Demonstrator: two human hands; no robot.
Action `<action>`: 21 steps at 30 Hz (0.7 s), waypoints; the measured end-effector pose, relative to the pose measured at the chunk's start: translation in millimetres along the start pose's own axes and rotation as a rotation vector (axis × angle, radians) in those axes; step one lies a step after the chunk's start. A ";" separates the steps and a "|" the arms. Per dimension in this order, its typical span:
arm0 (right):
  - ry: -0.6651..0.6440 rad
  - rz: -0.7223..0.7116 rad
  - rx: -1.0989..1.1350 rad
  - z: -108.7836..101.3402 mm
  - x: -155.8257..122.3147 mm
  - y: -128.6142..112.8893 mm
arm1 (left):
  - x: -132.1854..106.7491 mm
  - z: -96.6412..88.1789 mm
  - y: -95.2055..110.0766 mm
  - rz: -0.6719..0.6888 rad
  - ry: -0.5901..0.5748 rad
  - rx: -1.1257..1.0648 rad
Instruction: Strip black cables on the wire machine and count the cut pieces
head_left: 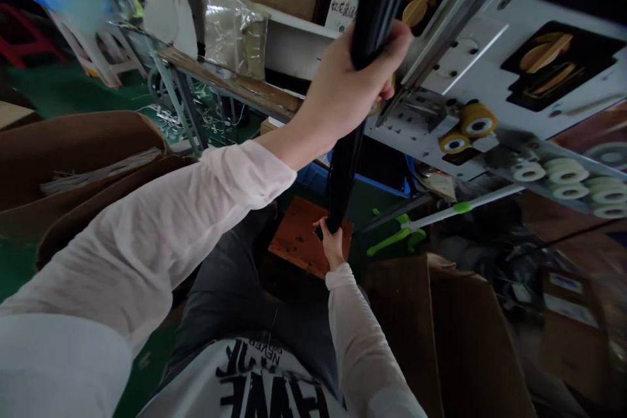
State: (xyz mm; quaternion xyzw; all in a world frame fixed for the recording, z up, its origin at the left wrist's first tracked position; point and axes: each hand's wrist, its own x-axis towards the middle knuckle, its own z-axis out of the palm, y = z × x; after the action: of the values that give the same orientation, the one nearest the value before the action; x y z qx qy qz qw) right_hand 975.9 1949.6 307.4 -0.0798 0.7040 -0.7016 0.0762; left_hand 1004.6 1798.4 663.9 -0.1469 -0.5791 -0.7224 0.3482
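Sleeved arms [147,235] hold a long black bundle [345,170] aloft

Left hand [355,91] curls fully closed around the bundle's upper length; right hand [333,245] closes on its lower end, above a reddish-brown board [296,241]. Set well apart, the two grips steady the long strips, keeping them off the white panel [455,59] and cardboard boxes [73,163].

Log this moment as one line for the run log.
Left hand: grips long black bundle high up | Right hand: holds its lower end | Nearby: spotted brown board; cardboard box
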 end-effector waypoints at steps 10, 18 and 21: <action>0.026 -0.047 -0.110 -4.6 4.7 37.6 | -32.4 -39.6 -3.9 -0.084 0.140 -0.005; 0.069 -0.027 -0.140 -10.5 9.3 46.6 | -47.8 -51.7 -2.5 -0.034 0.150 -0.048; 0.076 -0.017 -0.149 -11.4 7.4 43.8 | -53.0 -54.8 -1.9 -0.072 0.220 -0.007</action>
State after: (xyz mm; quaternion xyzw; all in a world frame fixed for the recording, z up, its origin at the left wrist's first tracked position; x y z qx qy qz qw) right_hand 965.9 1959.2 263.7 -0.0646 0.7559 -0.6505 0.0371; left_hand 1051.6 1764.7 614.2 -0.0472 -0.5398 -0.7481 0.3831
